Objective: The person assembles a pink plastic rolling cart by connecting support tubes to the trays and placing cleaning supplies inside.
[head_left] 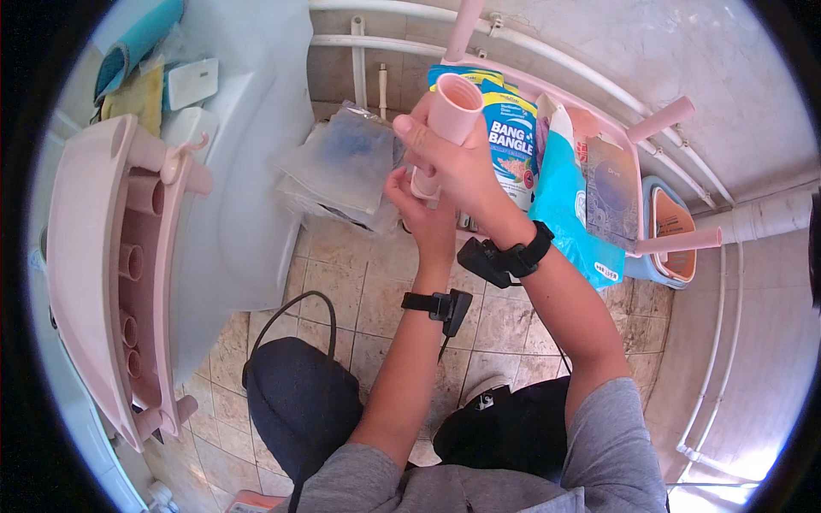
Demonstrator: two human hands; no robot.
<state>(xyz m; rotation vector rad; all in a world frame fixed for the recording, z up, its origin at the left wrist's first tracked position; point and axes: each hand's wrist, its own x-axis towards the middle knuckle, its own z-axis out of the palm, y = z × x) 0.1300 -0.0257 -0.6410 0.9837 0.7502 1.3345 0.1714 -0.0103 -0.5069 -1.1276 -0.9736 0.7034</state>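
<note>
A pink plastic tube [453,107] with a threaded open end stands slightly tilted in front of me. My right hand [449,154] is wrapped round its upper part. My left hand [428,224] is closed about the tube's lower end, its thumb on the left side and its other fingers partly hidden. The lower end is at the near left corner of a pink shelf tray [629,145]; whether it is seated there I cannot tell. Similar pink posts [663,118] rise from the other corners. Beside my right hand lie blue and yellow packets [510,137] on the tray.
A turquoise package [564,209] lies across the tray's near edge. Plastic-wrapped items [342,162] sit left of my hands. Another pink shelf tray [90,256] rests on its side against the white surface [231,188] at left. A basket [671,227] stands at right, below wall pipes [581,81].
</note>
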